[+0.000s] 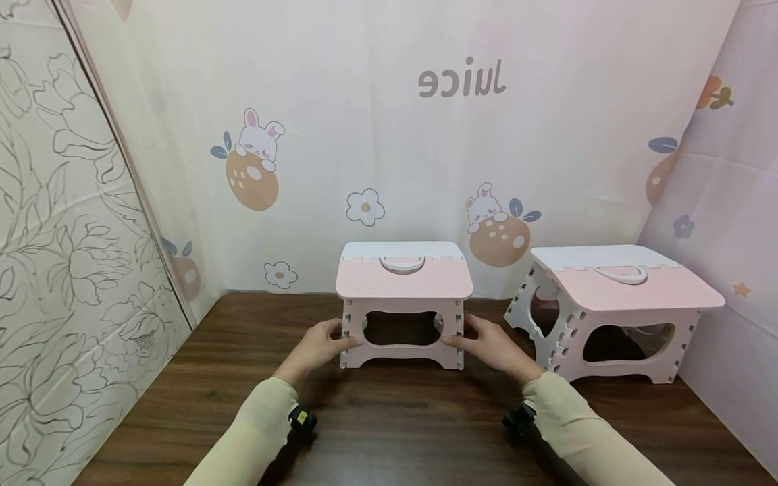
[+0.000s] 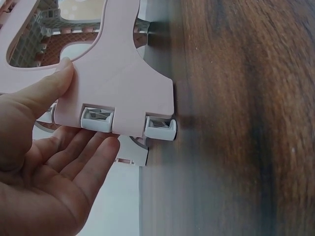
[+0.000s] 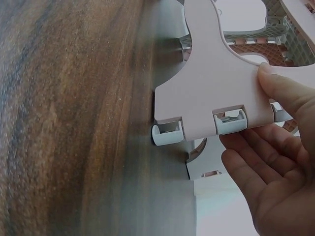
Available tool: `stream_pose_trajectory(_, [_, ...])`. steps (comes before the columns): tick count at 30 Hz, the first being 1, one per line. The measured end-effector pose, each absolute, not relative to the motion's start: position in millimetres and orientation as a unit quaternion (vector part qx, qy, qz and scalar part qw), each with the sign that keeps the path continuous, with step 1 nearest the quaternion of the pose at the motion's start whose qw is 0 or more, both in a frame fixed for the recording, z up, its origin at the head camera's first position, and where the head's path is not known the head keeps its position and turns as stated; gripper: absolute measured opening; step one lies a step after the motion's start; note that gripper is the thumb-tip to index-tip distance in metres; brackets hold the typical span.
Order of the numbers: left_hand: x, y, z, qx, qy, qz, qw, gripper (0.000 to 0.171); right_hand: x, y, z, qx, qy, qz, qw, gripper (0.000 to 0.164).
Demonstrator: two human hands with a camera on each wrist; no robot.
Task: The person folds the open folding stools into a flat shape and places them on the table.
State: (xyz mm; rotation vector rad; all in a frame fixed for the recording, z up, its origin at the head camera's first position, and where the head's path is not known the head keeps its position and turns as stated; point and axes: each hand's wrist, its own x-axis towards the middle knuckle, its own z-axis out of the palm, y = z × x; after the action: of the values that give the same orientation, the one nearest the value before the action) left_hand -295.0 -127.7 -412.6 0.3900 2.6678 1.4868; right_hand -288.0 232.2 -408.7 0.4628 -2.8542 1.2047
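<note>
A small pink and white folding stool (image 1: 401,286) stands unfolded and upright on the table, with a white carry handle on its top. My left hand (image 1: 319,347) grips its left front leg edge; in the left wrist view the thumb presses the pink front panel (image 2: 120,83) and the fingers lie along the hinged side. On the other side my right hand (image 1: 495,347) holds the right edge the same way. The right wrist view shows that thumb on the pink panel (image 3: 197,96), fingers behind the white hinges. The stool's feet appear to touch the table.
A second pink and white folding stool (image 1: 638,290) stands unfolded at the right, turned at an angle, close beside my right forearm. The dark wooden table (image 1: 389,432) ends at a patterned curtain (image 1: 316,169) behind. Another patterned curtain (image 1: 723,223) borders the right side.
</note>
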Motion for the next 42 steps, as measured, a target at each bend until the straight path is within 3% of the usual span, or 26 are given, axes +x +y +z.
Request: stream_pose_trajectory(42, [-300.3,-130.5,-414.7,0.149,0.869,0.469,0.044,0.047,-290.0,235.1,-409.5,0.146,-0.904,0.402,-0.009,0.073])
